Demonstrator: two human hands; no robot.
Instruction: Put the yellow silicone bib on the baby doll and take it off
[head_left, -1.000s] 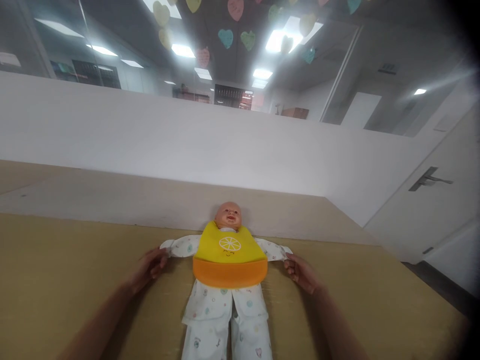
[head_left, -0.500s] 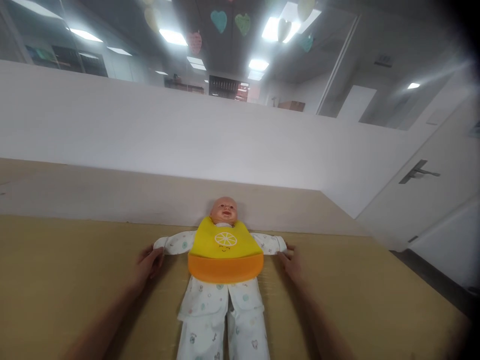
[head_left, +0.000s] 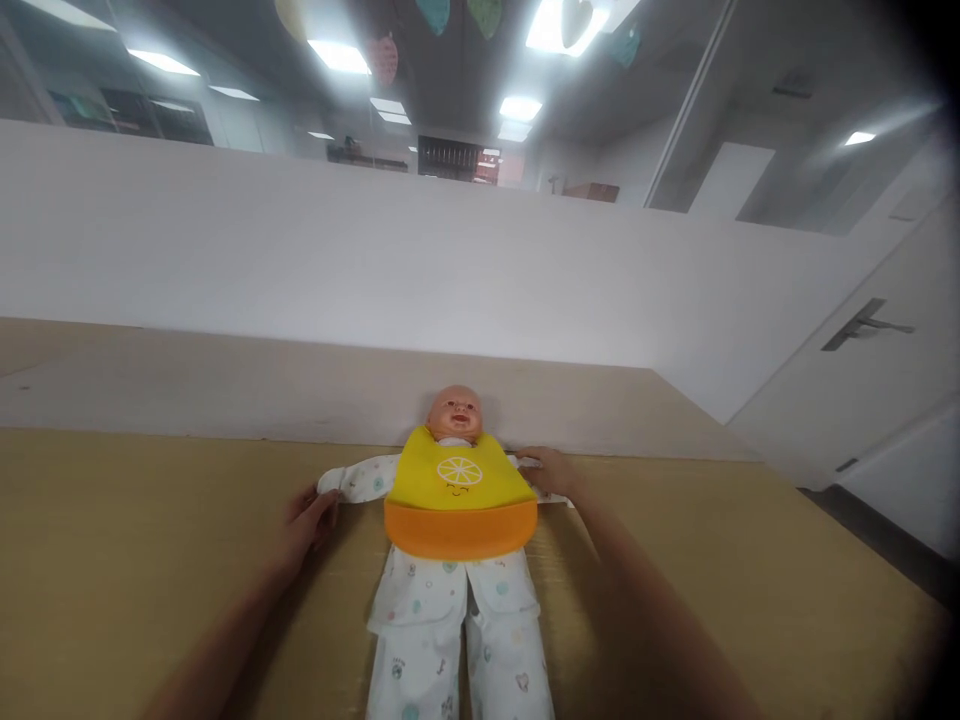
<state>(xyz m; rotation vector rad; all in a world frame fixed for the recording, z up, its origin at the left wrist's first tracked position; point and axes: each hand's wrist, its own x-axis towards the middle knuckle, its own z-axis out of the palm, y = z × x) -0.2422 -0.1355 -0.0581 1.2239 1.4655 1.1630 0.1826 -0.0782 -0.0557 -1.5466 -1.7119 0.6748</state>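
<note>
A baby doll (head_left: 455,412) lies face up on the table, dressed in a white printed top and trousers (head_left: 424,600). Over its chest is a yellow bib (head_left: 420,480) with a citrus-slice print and an orange pocket (head_left: 460,530) along the bottom. My left hand (head_left: 309,525) pinches the cuff of the sleeve (head_left: 369,480) on the left of the view, holding that arm out sideways. Across the other sleeve (head_left: 553,497) lies my right hand (head_left: 553,472), its fingers stretched toward the bib's edge. The doll's feet are out of frame.
The wooden table (head_left: 135,560) carries a paler strip (head_left: 225,385) along its back, beneath a white wall (head_left: 337,250). Glass panels rise above the wall. A door with a metal handle (head_left: 862,325) stands at the right.
My right hand has let go of the sleeve's cuff and moved up and inward along the doll's arm toward the bib. My left hand still holds its cuff. The view has shifted slightly.
</note>
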